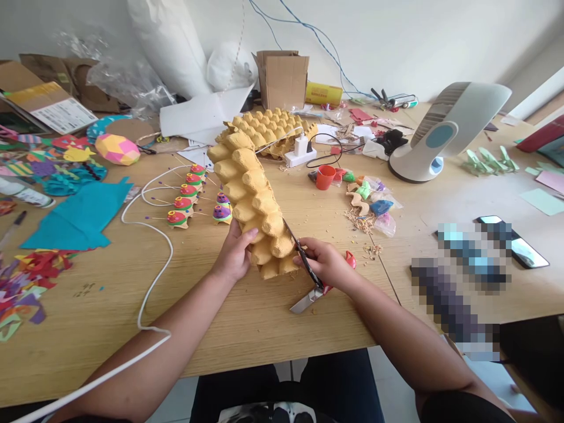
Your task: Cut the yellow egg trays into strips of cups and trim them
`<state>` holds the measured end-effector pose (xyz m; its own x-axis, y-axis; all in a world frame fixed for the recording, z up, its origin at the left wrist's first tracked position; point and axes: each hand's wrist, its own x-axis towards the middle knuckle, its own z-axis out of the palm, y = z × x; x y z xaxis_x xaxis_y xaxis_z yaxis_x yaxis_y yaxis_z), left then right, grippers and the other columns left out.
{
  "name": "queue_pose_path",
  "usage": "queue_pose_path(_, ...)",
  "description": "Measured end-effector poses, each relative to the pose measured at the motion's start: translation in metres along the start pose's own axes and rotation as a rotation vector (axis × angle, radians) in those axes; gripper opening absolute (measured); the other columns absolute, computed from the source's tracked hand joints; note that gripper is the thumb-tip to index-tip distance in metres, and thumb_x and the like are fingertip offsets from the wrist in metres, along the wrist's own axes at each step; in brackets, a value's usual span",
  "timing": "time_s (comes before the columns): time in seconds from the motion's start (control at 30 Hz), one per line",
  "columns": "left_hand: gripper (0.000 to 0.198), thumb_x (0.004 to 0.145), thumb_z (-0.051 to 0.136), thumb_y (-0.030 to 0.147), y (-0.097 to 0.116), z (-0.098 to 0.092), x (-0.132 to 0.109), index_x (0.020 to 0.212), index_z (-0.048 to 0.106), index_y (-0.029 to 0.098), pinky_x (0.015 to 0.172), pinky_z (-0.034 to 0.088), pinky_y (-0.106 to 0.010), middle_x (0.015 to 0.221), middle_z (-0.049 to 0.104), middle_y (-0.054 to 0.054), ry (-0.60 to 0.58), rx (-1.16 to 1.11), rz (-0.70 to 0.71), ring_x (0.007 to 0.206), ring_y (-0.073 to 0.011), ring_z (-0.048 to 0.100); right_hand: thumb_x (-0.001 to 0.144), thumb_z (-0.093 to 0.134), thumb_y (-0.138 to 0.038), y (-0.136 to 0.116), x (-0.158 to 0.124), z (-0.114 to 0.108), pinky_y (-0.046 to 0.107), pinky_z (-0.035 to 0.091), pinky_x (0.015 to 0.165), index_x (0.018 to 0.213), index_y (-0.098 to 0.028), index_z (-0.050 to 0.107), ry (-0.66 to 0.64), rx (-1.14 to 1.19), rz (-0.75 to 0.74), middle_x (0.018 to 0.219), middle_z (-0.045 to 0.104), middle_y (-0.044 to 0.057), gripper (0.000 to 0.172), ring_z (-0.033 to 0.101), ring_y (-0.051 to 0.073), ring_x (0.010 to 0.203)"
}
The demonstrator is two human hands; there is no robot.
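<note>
A: Two hands busy here. The left hand [235,252] has a yellow egg tray [258,202] pinched at its lower left edge, thumb over the cups. The tray's tilted up over the table [211,349], dead center of the frame.

B: And the right hand [325,261]?

A: Just right of center, fingers curled round a black-handled cutting tool [309,267], blade against the tray's right edge. Scissors maybe, can't swear to it.

B: So how far along?

A: Partway at best, I reckon. The held tray's bare of color and loads of its cups are joined together. Can't see how deep any cut goes.

B: Anything look done?

A: Yeah, left of center there's a row of red-and-green carton cups [183,203] and a couple of purple-topped ones [222,211] beside it, all colored in. They look finished to me, or close.

B: And what's left?

A: Coloring on the held piece, I'd guess. There's another plain egg tray [275,124] in the upper middle too, cups joined, no color.
</note>
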<state>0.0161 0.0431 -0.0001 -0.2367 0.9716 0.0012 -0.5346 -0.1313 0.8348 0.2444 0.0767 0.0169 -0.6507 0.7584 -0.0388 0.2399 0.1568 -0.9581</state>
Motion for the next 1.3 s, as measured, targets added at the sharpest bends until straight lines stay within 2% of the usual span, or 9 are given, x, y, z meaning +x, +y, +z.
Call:
queue_pose_path(0.1, 0.071, 0.076, 0.088, 0.028, -0.001, 0.0, 0.001, 0.139, 0.057, 0.033, 0.097, 0.058, -0.032, 0.125, 0.075, 0.0, 0.001, -0.011, 0.007, 0.12, -0.0205, 0.068, 0.087, 0.074, -0.053, 0.002, 0.001, 0.0, 0.024, 0.027, 0.052, 0.106, -0.02, 0.065, 0.027, 0.012, 0.01, 0.063, 0.04, -0.009, 0.039, 0.035, 0.01, 0.058)
queue_pose_path(0.23, 0.069, 0.077, 0.088, 0.03, -0.003, -0.003, 0.001, 0.139, 0.057, 0.031, 0.096, 0.059, -0.032, 0.128, 0.073, -0.001, -0.006, -0.021, 0.007, 0.119, -0.0213, 0.068, 0.088, 0.074, -0.053, 0.004, 0.001, 0.0, 0.024, 0.036, 0.057, 0.11, -0.02, 0.063, 0.019, 0.021, -0.01, 0.073, 0.057, -0.004, 0.04, 0.048, 0.012, 0.066)
queue_pose_path(0.3, 0.069, 0.078, 0.088, 0.032, -0.003, -0.005, 0.001, 0.14, 0.058, 0.032, 0.098, 0.058, -0.034, 0.127, 0.074, -0.001, -0.02, -0.02, 0.011, 0.121, -0.0222, 0.067, 0.089, 0.074, -0.054, 0.004, 0.001, -0.001, 0.024, 0.038, 0.059, 0.113, -0.021, 0.062, 0.004, 0.044, -0.006, 0.077, 0.06, -0.003, 0.042, 0.052, 0.014, 0.068)
queue_pose_path(0.47, 0.064, 0.082, 0.085, 0.04, -0.002, -0.008, -0.002, 0.14, 0.059, 0.032, 0.095, 0.058, -0.037, 0.127, 0.075, -0.002, -0.093, 0.0, -0.047, 0.119, -0.0265, 0.069, 0.089, 0.074, -0.051, -0.001, 0.0, -0.007, 0.026, 0.036, 0.059, 0.115, -0.024, 0.06, 0.082, 0.025, -0.046, 0.073, 0.049, -0.006, 0.04, 0.045, 0.013, 0.065)
queue_pose_path(0.6, 0.068, 0.082, 0.084, 0.04, 0.001, -0.007, -0.005, 0.143, 0.056, 0.032, 0.088, 0.059, -0.036, 0.126, 0.074, -0.002, -0.134, 0.022, -0.096, 0.113, -0.0263, 0.071, 0.092, 0.069, -0.047, -0.004, 0.0, -0.014, 0.028, 0.042, 0.065, 0.118, -0.025, 0.057, 0.165, -0.005, -0.068, 0.08, 0.051, -0.004, 0.036, 0.05, 0.015, 0.072)
queue_pose_path(0.8, 0.079, 0.08, 0.085, 0.041, 0.002, -0.006, -0.005, 0.15, 0.051, 0.031, 0.087, 0.058, -0.036, 0.123, 0.075, -0.001, -0.166, 0.019, -0.118, 0.111, -0.0268, 0.071, 0.096, 0.06, -0.04, 0.005, 0.001, -0.018, 0.031, 0.049, 0.074, 0.122, -0.025, 0.055, 0.144, -0.16, -0.109, 0.093, 0.062, 0.0, 0.03, 0.06, 0.018, 0.084)
queue_pose_path(1.0, 0.081, 0.082, 0.084, 0.043, 0.002, -0.009, -0.007, 0.154, 0.048, 0.035, 0.079, 0.057, -0.032, 0.118, 0.076, 0.0, -0.26, 0.001, -0.213, 0.1, -0.0224, 0.073, 0.089, 0.066, -0.027, 0.008, 0.003, -0.021, 0.032, 0.046, 0.075, 0.129, -0.024, 0.059, 0.276, -0.513, -0.283, 0.091, 0.068, 0.002, 0.04, 0.063, 0.02, 0.084)
queue_pose_path(1.1, 0.083, 0.08, 0.085, 0.042, 0.002, -0.011, -0.007, 0.154, 0.048, 0.035, 0.078, 0.058, -0.032, 0.12, 0.076, -0.001, -0.274, 0.004, -0.226, 0.097, -0.0219, 0.073, 0.088, 0.068, -0.025, 0.007, 0.002, -0.021, 0.031, 0.046, 0.074, 0.129, -0.025, 0.06, 0.289, -0.55, -0.323, 0.09, 0.069, 0.001, 0.042, 0.063, 0.019, 0.083)
queue_pose_path(1.3, 0.088, 0.078, 0.086, 0.042, 0.001, -0.01, -0.008, 0.156, 0.044, 0.034, 0.086, 0.06, -0.037, 0.131, 0.073, -0.005, -0.247, 0.032, -0.221, 0.111, -0.0281, 0.072, 0.087, 0.072, -0.025, 0.006, 0.0, -0.017, 0.029, 0.044, 0.068, 0.126, -0.027, 0.06, 0.311, -0.579, -0.323, 0.09, 0.07, 0.0, 0.041, 0.062, 0.017, 0.076)
